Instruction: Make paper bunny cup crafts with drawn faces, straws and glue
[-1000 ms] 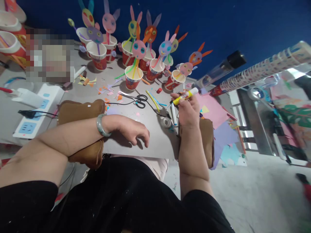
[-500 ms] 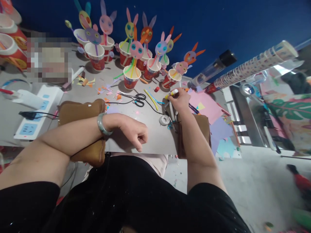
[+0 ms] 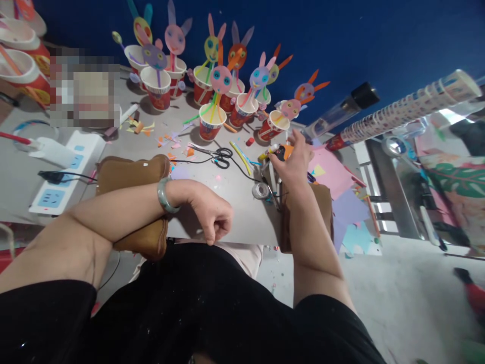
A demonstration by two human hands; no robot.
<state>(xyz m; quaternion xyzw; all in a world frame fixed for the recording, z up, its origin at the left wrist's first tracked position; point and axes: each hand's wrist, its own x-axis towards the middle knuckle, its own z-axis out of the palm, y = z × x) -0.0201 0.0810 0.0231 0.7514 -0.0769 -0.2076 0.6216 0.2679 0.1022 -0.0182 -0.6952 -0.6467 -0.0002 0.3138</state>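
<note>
Grey tabletop (image 3: 246, 222), blue wall (image 3: 352, 40) behind; positions reckoned from the black-handled scissors (image 3: 223, 153). Yellow-and-white tube (image 3: 265, 153): one, to the right, lying just beside the right hand's thumb; contact cannot be told. Right hand (image 3: 294, 161): farther right, thumb and fingers spread wide. Left hand (image 3: 208, 210): on the wearer's side, fingers curled in narrow, well apart from the tube. Tape roll (image 3: 260, 190): one, right and nearer the wearer. Paper cups (image 3: 210, 129) with rabbit-eared figures: group, beyond.
</note>
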